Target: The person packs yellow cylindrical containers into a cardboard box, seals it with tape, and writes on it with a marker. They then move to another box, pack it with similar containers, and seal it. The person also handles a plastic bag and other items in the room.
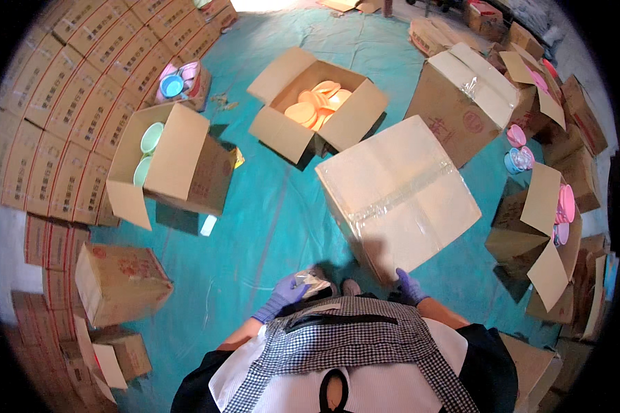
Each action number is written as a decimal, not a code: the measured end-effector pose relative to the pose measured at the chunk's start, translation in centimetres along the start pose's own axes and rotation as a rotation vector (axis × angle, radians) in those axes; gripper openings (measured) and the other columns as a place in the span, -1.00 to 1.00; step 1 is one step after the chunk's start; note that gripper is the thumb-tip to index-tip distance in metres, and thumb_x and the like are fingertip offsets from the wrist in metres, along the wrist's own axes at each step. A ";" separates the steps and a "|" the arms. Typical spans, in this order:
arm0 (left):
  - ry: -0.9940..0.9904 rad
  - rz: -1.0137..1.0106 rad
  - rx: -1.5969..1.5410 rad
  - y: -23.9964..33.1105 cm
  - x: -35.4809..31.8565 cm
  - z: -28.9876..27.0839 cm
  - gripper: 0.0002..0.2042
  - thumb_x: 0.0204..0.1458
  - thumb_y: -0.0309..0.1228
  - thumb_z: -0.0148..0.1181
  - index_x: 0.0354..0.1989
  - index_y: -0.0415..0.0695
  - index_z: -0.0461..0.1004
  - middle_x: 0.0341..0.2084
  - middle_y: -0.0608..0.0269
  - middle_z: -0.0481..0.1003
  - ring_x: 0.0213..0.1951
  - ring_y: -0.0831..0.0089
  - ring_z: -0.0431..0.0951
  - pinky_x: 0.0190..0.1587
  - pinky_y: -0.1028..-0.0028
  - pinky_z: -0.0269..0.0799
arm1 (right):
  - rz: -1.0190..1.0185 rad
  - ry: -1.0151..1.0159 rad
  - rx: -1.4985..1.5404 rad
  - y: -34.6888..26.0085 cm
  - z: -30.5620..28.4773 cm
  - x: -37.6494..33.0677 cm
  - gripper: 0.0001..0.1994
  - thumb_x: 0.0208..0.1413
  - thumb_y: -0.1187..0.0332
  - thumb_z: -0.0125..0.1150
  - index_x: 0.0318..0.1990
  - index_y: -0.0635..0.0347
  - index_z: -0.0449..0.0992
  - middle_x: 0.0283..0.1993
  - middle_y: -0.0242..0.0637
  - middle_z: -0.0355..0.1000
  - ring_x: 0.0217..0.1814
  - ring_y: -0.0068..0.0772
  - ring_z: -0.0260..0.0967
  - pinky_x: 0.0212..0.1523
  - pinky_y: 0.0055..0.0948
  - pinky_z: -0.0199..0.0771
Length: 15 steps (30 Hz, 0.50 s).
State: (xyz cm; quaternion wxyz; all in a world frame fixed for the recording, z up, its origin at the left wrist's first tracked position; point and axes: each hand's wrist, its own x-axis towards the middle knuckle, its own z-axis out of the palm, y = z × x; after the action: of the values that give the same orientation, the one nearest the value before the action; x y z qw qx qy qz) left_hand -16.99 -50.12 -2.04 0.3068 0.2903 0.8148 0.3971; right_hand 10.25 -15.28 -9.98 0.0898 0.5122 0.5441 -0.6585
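My left hand (289, 292), in a purple glove, is closed around a shiny, whitish-tan thing (313, 283) in front of my waist; its exact kind is too small to make out. My right hand (411, 289), gloved in the same purple, is at the near edge of a large cardboard carton (420, 206). One finger stretches toward the carton's edge, and I see nothing in this hand. Clear tape runs across the closed top of the carton, which stands right in front of me, slightly to the right.
Ahead, an open carton (365, 113) holds orange plastic pieces (317, 103). An open carton (210, 175) on the left contains green bowls (151, 138). Another taped carton (455, 124) stands behind mine. Pink items fill an open carton (520, 241) on the right. Stacked cartons (69, 131) line the left.
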 end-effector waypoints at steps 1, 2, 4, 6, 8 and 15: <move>-0.029 -0.041 0.016 -1.7 1.3 -1.8 -0.62 0.08 -0.12 0.16 -0.04 -0.10 0.51 -0.27 -0.01 0.57 -0.24 0.14 0.58 -0.17 0.29 0.47 | 0.213 0.007 0.142 -1.3 2.4 -0.4 -0.27 0.00 -0.14 0.24 0.21 0.16 0.29 -0.12 -0.08 0.45 -0.15 -0.08 0.40 -0.11 -0.17 0.48; -0.063 -0.088 0.037 -3.6 1.8 -4.0 -0.62 0.08 -0.11 0.16 -0.03 -0.11 0.51 -0.27 -0.01 0.57 -0.24 0.13 0.57 -0.17 0.30 0.47 | 0.429 0.044 0.285 -2.7 4.9 -1.0 -0.21 -0.04 -0.19 0.27 0.20 0.22 0.28 -0.13 -0.09 0.48 -0.15 -0.07 0.42 -0.09 -0.19 0.48; -0.155 -0.176 -0.002 -5.6 4.3 -7.7 -0.57 0.10 -0.12 0.15 0.02 -0.17 0.47 -0.25 -0.01 0.57 -0.22 0.18 0.58 -0.13 0.33 0.48 | 0.340 -0.112 0.571 5.0 4.7 5.3 -0.23 0.00 -0.17 0.23 0.20 0.24 0.28 -0.15 -0.08 0.48 -0.17 -0.07 0.42 -0.13 -0.21 0.48; -0.158 -0.053 -0.086 -3.0 9.4 -9.5 -0.56 0.11 -0.14 0.16 0.04 -0.20 0.45 -0.23 0.01 0.57 -0.21 0.26 0.58 -0.13 0.37 0.48 | 0.109 0.245 0.158 11.4 1.5 10.4 -0.35 0.08 -0.14 0.15 0.10 0.27 0.35 -0.28 -0.15 0.48 -0.30 -0.16 0.42 -0.32 -0.25 0.45; -0.152 -0.133 -0.089 -0.1 10.4 -12.6 -0.57 0.11 -0.16 0.16 0.05 -0.22 0.45 -0.21 0.02 0.57 -0.20 0.31 0.58 -0.12 0.39 0.48 | -0.326 0.253 -0.500 12.6 0.9 10.8 -0.43 0.11 -0.12 0.11 -0.03 0.27 0.40 -0.31 -0.22 0.47 -0.37 -0.22 0.39 -0.37 -0.23 0.42; -0.265 -0.214 0.363 -5.4 15.8 -18.7 -0.58 0.06 -0.11 0.17 -0.09 -0.23 0.53 -0.25 -0.14 0.56 -0.22 0.08 0.59 -0.20 0.30 0.48 | 0.253 0.151 0.679 5.2 2.1 5.9 -0.63 0.13 0.00 0.18 -0.62 -0.07 0.38 -0.74 -0.43 0.24 -0.77 -0.47 0.08 -0.72 -0.40 0.09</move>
State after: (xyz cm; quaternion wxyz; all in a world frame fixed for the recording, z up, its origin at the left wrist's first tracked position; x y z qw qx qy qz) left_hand -42.12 -50.35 -1.51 0.3941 0.3023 0.8515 0.1679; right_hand 9.83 -16.39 -17.98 -0.0451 0.6231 0.2320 -0.7456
